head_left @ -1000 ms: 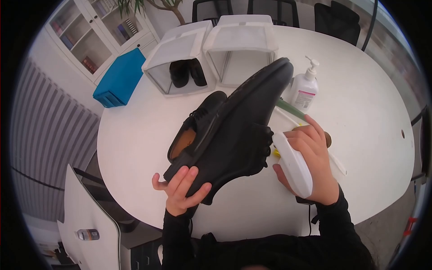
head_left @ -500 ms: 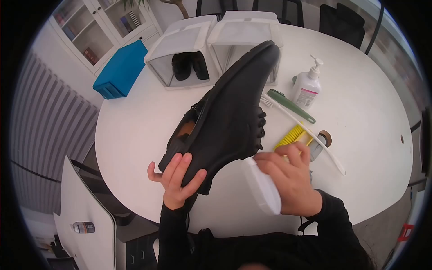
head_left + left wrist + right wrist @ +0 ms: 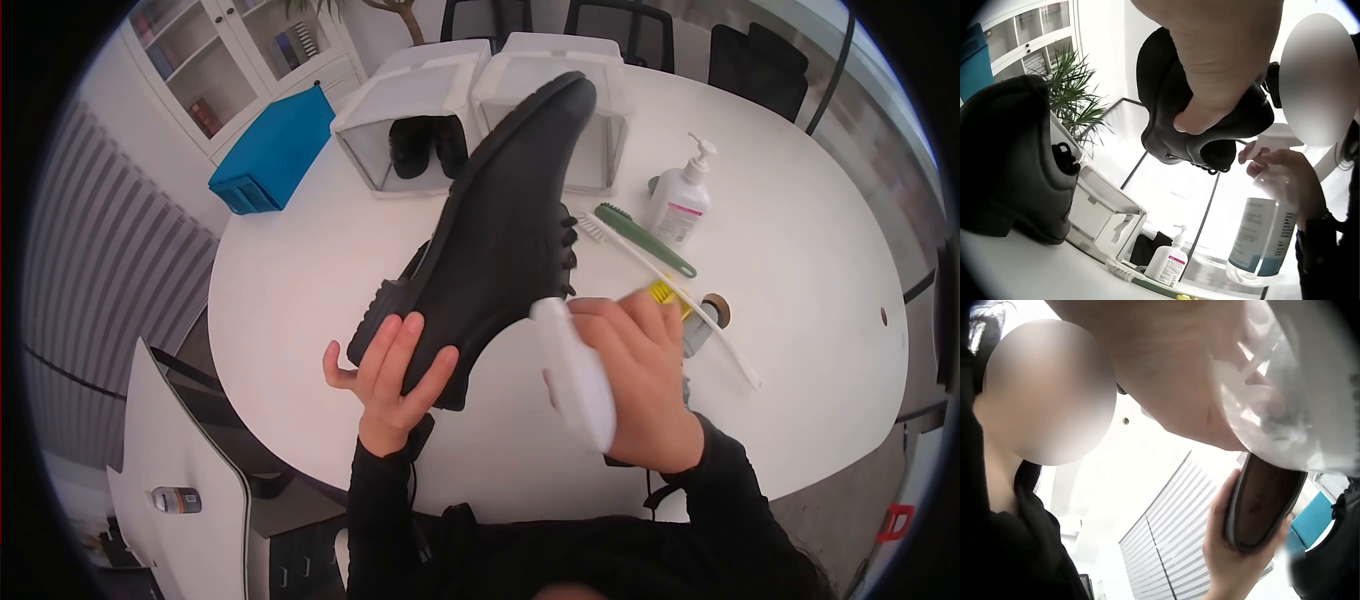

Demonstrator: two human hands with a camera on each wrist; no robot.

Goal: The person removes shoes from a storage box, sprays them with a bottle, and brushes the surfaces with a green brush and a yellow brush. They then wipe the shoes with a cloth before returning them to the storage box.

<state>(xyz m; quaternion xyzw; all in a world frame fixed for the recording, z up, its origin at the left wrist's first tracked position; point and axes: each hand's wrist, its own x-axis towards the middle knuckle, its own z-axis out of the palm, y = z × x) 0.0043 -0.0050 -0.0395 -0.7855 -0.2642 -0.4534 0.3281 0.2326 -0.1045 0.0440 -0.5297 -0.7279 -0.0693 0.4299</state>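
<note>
In the head view my left hand (image 3: 392, 385) grips the heel of a black lace-up shoe (image 3: 495, 225), raised over the table with its toe pointing up and away. My right hand (image 3: 648, 390) holds a spray bottle by its white spray head (image 3: 575, 375), just below the shoe's laces. The bottle's clear body (image 3: 1260, 234), with a white and blue label, shows in the left wrist view. A second black shoe (image 3: 1010, 156) stands on the table there, mostly hidden behind the held one in the head view. The right wrist view shows the held shoe's brown lining (image 3: 1266, 500).
A white pump bottle (image 3: 682, 205), a green brush (image 3: 650, 243), a long white brush (image 3: 705, 315) and a yellow brush (image 3: 662, 291) lie or stand at the right. Behind are two white boxes (image 3: 415, 85), the left one holding black shoes (image 3: 410, 148), and a teal box (image 3: 270, 150).
The held shoe has swung left and tilted more upright, covering more of the second shoe. My right hand has moved left with the spray bottle, uncovering the brushes.
</note>
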